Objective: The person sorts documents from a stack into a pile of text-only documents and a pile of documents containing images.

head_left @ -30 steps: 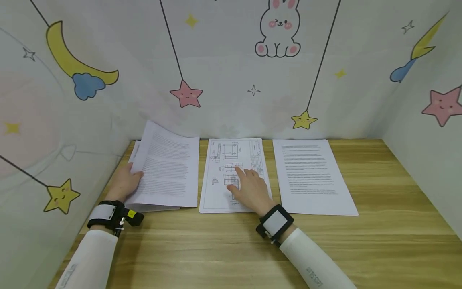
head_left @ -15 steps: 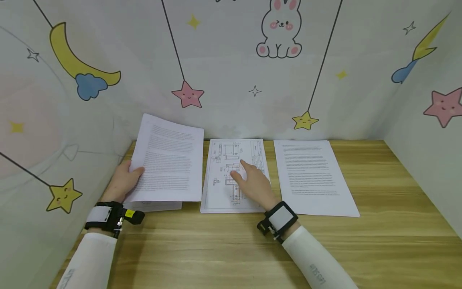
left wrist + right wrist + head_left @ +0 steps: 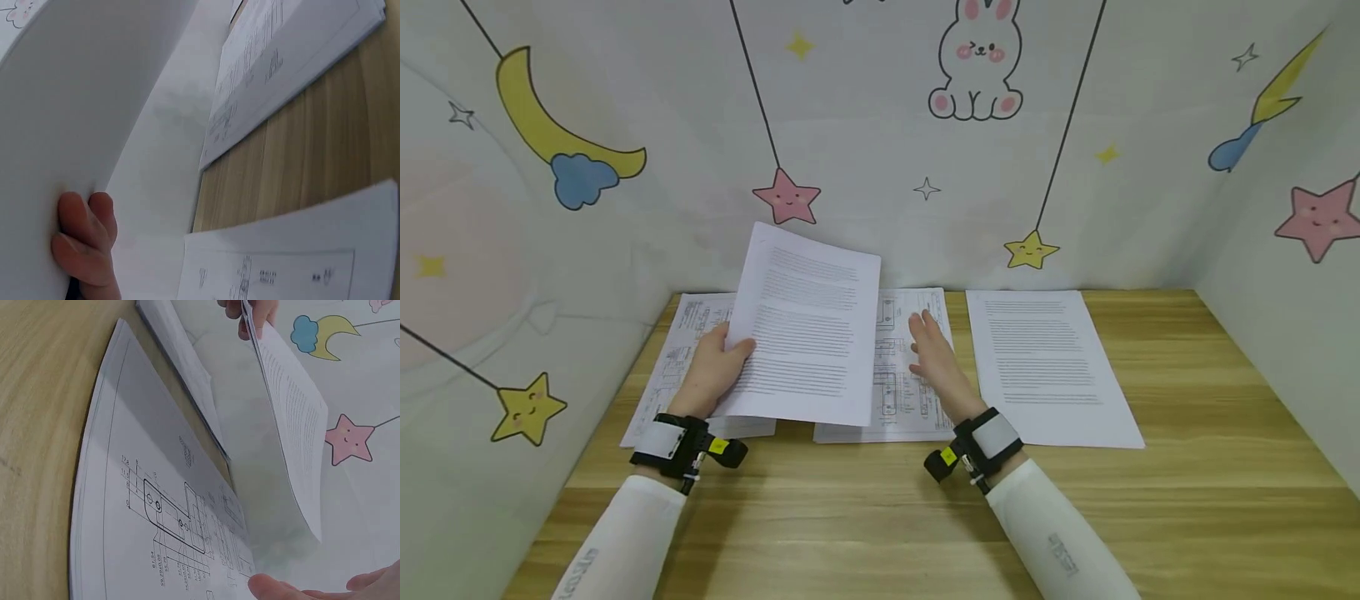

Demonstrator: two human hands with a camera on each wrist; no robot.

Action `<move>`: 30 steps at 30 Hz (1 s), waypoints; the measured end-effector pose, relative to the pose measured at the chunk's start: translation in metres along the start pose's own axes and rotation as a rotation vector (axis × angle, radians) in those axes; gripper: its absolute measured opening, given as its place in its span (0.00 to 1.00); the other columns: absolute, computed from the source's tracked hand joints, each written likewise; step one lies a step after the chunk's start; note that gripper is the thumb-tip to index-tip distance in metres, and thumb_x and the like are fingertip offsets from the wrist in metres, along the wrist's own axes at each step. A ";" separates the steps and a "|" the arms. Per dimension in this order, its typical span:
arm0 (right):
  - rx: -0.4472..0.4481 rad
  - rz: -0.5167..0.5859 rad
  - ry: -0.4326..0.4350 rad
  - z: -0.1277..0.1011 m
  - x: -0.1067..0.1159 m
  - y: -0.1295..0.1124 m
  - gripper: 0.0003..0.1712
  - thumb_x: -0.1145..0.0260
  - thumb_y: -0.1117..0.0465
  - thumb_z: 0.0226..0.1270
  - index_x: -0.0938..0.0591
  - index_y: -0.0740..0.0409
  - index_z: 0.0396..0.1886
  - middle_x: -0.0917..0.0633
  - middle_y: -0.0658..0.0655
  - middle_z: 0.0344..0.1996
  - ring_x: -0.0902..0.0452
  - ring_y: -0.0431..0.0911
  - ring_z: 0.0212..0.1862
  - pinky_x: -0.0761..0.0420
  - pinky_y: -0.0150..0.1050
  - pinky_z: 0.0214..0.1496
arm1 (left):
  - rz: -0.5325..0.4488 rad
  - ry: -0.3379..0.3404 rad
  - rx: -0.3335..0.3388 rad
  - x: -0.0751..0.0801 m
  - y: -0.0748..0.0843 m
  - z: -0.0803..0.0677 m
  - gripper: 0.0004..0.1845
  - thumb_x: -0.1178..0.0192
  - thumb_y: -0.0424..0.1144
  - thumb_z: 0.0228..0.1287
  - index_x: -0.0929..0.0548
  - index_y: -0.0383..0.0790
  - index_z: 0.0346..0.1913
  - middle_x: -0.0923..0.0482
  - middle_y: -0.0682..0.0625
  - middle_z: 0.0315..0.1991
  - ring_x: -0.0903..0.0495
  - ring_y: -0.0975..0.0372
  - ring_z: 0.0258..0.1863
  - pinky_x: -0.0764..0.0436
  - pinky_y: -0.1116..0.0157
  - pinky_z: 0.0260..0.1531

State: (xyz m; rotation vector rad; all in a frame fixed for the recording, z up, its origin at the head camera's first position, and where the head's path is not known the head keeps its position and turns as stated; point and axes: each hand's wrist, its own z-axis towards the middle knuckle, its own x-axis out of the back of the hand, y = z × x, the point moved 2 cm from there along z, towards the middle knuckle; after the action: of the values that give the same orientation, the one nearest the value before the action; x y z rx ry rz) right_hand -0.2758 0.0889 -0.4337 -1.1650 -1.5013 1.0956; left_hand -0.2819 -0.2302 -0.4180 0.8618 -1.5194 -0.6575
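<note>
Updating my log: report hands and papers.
Left hand grips raised text paper. Right hand over middle drawing stack, holding nothing. Paper hides part of that stack from head view.

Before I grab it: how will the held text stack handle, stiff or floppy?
Likely semi-floppy: the held text stack bows, yet spans out from the left hand without collapsing. Probably prone to slipping apart: layered edges show, no clip visible.

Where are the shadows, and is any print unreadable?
Head view: a soft shadow on the table beside the left sleeve; typed lines too small to read. Left wrist view: the held papers look dim grey. Right wrist view: shade covers part of the drawing.
</note>
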 end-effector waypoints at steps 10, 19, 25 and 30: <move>-0.063 0.326 -0.073 0.003 0.002 0.004 0.50 0.55 0.31 0.74 0.65 0.47 0.81 0.56 0.62 0.80 0.54 0.59 0.80 0.43 0.56 0.79 | -0.060 0.015 -0.046 -0.043 0.025 0.001 0.25 0.54 0.42 0.77 0.36 0.35 0.72 0.25 0.37 0.59 0.20 0.51 0.50 0.21 0.56 0.53; -0.099 0.342 0.043 0.006 -0.001 0.004 0.36 0.46 0.47 0.77 0.45 0.49 0.78 0.32 0.57 0.69 0.39 0.51 0.71 0.42 0.51 0.76 | -0.124 0.006 -0.083 -0.073 0.037 -0.003 0.25 0.53 0.41 0.77 0.35 0.36 0.71 0.24 0.37 0.57 0.20 0.52 0.48 0.20 0.55 0.52; -0.116 0.212 0.122 0.007 0.005 0.010 0.29 0.51 0.54 0.80 0.39 0.58 0.75 0.29 0.58 0.67 0.36 0.50 0.71 0.40 0.51 0.77 | -0.149 0.017 -0.080 -0.082 0.038 -0.004 0.25 0.51 0.40 0.75 0.34 0.35 0.70 0.25 0.37 0.59 0.22 0.50 0.53 0.25 0.51 0.60; -0.119 0.130 0.139 0.006 0.014 0.013 0.28 0.51 0.53 0.80 0.38 0.60 0.73 0.30 0.59 0.69 0.40 0.49 0.74 0.44 0.51 0.79 | -0.206 -0.029 -0.055 -0.089 0.038 -0.006 0.24 0.52 0.42 0.77 0.34 0.37 0.71 0.24 0.40 0.57 0.23 0.53 0.51 0.25 0.55 0.58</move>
State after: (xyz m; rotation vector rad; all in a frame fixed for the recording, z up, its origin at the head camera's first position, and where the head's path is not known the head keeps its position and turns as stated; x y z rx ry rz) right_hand -0.2815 0.1042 -0.4458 -1.4086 -1.4142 0.9999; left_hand -0.2804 -0.1350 -0.4372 0.9784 -1.4427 -0.8608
